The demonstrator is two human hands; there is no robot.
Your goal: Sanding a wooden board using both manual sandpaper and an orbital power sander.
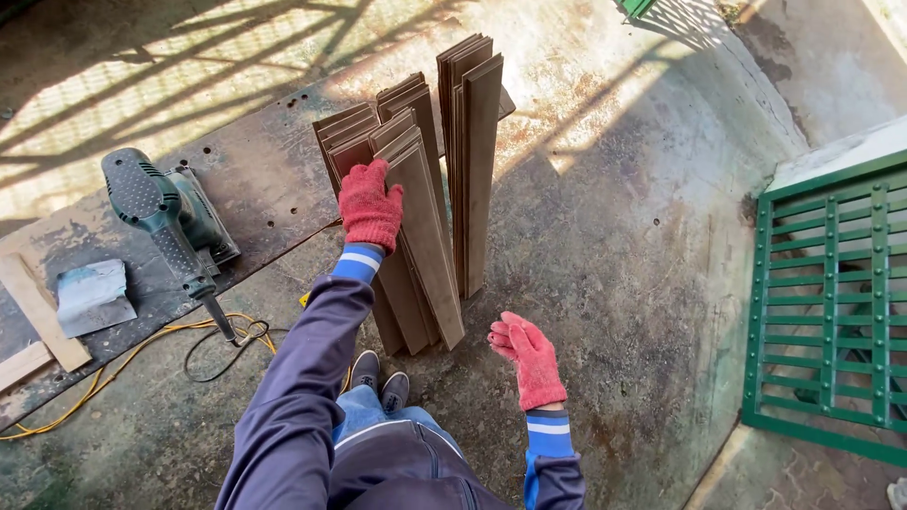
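2 gloved hands (pixel 370 208) (pixel 531 359) at leaning planks (pixel 430 236)

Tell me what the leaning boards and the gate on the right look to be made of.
The boards under the left hand look like wood or laminate: flat, thin, matte brown, straight-cut ends; which one isn't clear. The gate looks like painted metal: glossy green bars with rows of rivet-like studs.

No packages, labels, signs or screens are in view
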